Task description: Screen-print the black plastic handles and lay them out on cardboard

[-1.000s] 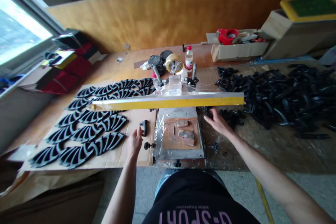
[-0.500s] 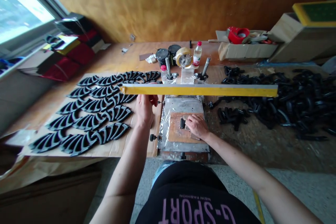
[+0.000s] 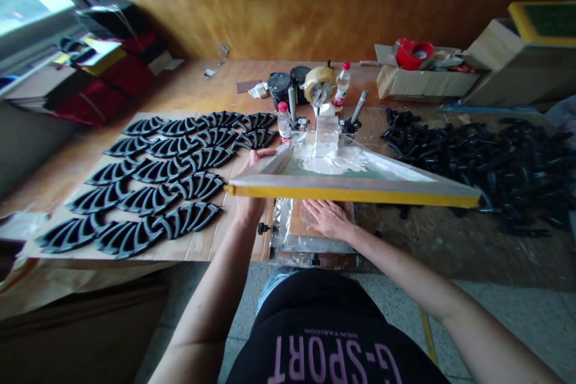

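Note:
My left hand (image 3: 251, 206) grips the left side of a screen printing frame (image 3: 355, 193), which has a yellow front edge and tilts up at the front. Across its green mesh lies a smear of white ink (image 3: 353, 162), with a pale block (image 3: 327, 132) standing in it. Under the raised frame, my right hand (image 3: 332, 220) lies flat with fingers stretched out on a brown wooden board (image 3: 299, 223). That board rests on a metal base plate (image 3: 292, 246). Whether the small black part is under the right hand or the frame, I cannot tell.
Rows of black fan-shaped parts (image 3: 135, 240) lie on cardboard at the left. A heap of black curved parts (image 3: 486, 162) covers the right side. Behind the frame stand a tape roll (image 3: 320, 85), dark tubs (image 3: 279, 89) and a red-capped bottle (image 3: 342, 87).
The frame's front edge has come lower and its mesh now shows, with my left hand on its side. My right hand has gone from holding a small black part to lying flat.

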`<action>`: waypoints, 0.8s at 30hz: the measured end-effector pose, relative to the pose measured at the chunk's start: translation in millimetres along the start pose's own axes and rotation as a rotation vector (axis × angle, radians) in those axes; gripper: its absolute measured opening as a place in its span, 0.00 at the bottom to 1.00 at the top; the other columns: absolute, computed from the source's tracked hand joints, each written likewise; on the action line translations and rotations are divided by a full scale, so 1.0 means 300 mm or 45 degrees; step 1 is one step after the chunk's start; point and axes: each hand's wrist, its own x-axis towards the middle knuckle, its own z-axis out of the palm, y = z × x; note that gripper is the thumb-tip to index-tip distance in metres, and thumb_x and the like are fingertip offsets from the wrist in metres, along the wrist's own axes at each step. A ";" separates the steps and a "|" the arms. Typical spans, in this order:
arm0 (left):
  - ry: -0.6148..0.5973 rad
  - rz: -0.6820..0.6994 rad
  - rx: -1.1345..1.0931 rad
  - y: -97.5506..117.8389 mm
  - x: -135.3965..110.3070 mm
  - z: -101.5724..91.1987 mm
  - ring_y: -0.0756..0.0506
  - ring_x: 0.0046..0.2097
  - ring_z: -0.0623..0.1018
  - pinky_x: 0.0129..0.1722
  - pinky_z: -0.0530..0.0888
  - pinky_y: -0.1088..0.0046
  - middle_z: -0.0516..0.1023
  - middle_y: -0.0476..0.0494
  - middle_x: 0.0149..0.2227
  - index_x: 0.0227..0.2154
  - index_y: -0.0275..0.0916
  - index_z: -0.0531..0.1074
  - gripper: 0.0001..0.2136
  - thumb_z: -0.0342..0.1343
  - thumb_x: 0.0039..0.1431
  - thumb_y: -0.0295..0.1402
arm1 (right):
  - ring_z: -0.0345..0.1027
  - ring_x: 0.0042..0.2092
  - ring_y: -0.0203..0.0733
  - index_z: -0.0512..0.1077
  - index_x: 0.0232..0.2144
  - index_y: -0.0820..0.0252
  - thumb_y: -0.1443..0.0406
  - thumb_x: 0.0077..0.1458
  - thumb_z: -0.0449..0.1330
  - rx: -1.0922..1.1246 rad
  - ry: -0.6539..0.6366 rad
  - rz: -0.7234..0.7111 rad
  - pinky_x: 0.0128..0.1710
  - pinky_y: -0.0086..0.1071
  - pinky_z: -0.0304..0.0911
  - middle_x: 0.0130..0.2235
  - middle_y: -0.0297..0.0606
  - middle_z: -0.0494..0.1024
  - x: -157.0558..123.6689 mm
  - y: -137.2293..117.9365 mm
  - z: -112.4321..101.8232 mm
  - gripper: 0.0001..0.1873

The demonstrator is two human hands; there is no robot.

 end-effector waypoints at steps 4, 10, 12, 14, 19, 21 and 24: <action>-0.004 0.056 0.075 0.025 0.026 0.027 0.52 0.24 0.67 0.23 0.65 0.77 0.71 0.49 0.26 0.37 0.37 0.75 0.20 0.47 0.64 0.49 | 0.47 0.68 0.54 0.63 0.61 0.71 0.50 0.55 0.62 -0.260 -0.230 -0.348 0.67 0.49 0.47 0.65 0.54 0.57 -0.066 0.009 -0.016 0.39; 0.092 0.156 0.176 0.010 0.026 0.036 0.50 0.33 0.73 0.34 0.71 0.77 0.74 0.46 0.30 0.35 0.39 0.74 0.17 0.48 0.64 0.46 | 0.58 0.64 0.45 0.70 0.56 0.61 0.59 0.66 0.51 -0.133 -0.025 -0.286 0.64 0.45 0.54 0.61 0.47 0.68 -0.059 0.021 -0.083 0.21; 0.081 0.150 0.188 0.008 0.027 0.035 0.50 0.32 0.72 0.32 0.71 0.76 0.75 0.45 0.32 0.34 0.39 0.75 0.17 0.49 0.63 0.47 | 0.52 0.66 0.49 0.65 0.60 0.64 0.59 0.63 0.56 -0.212 0.031 -0.186 0.64 0.48 0.53 0.64 0.51 0.62 -0.022 0.012 -0.069 0.26; 0.063 0.125 0.180 0.011 0.028 0.035 0.50 0.31 0.72 0.30 0.70 0.77 0.75 0.45 0.33 0.34 0.39 0.75 0.18 0.48 0.62 0.49 | 0.50 0.67 0.54 0.63 0.61 0.67 0.57 0.58 0.61 -0.288 -0.002 -0.151 0.65 0.51 0.50 0.65 0.54 0.59 -0.005 -0.001 -0.046 0.33; 0.064 0.118 0.168 0.012 0.010 0.029 0.50 0.35 0.74 0.37 0.72 0.75 0.76 0.44 0.35 0.35 0.38 0.75 0.21 0.47 0.63 0.50 | 0.57 0.64 0.53 0.75 0.47 0.61 0.56 0.61 0.57 -0.194 -0.103 -0.271 0.64 0.55 0.48 0.55 0.47 0.75 -0.094 0.004 -0.076 0.19; 0.057 0.083 0.140 0.005 -0.006 0.015 0.49 0.36 0.74 0.37 0.72 0.75 0.76 0.44 0.35 0.34 0.38 0.76 0.22 0.48 0.62 0.52 | 0.65 0.58 0.51 0.78 0.40 0.56 0.58 0.62 0.55 -0.052 0.006 -0.088 0.59 0.52 0.58 0.47 0.41 0.79 -0.145 0.055 -0.140 0.14; -0.007 -0.087 0.105 -0.012 -0.045 -0.030 0.49 0.32 0.72 0.32 0.70 0.75 0.74 0.45 0.32 0.34 0.37 0.76 0.22 0.51 0.59 0.54 | 0.74 0.44 0.49 0.75 0.45 0.51 0.59 0.63 0.52 0.093 0.287 0.309 0.46 0.46 0.69 0.39 0.39 0.81 -0.189 0.191 -0.262 0.14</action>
